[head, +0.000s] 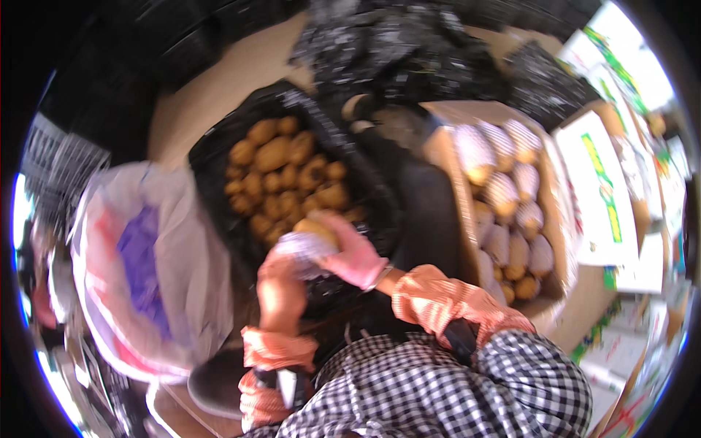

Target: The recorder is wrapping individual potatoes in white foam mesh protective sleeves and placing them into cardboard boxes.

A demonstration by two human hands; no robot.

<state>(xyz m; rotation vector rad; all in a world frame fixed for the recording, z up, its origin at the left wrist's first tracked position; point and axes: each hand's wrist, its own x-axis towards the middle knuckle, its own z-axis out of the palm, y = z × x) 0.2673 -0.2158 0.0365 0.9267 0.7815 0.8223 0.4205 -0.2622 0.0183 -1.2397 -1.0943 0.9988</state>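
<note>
A yellow-brown fruit or tuber [320, 231], partly inside a pale purple foam net sleeve [301, 247], is between my two hands. My right hand [353, 252], in a pink glove, grips it from the right. My left hand [282, 260], blurred, holds the sleeve around its lower left end. Just beyond them, many similar brown pieces [274, 156] lie in a crate or container lined with a black plastic bag [213, 142]. To the right, a cardboard box [460, 202] holds several pieces in white net sleeves [501, 194], their yellow ends showing.
At the left stands a white bag [202, 274] with purple net sleeves [142, 268] inside. Black plastic sheeting [405, 49] lies at the far side. White printed cartons [597, 191] are at the right, and dark crates [191, 55] stand at the back left.
</note>
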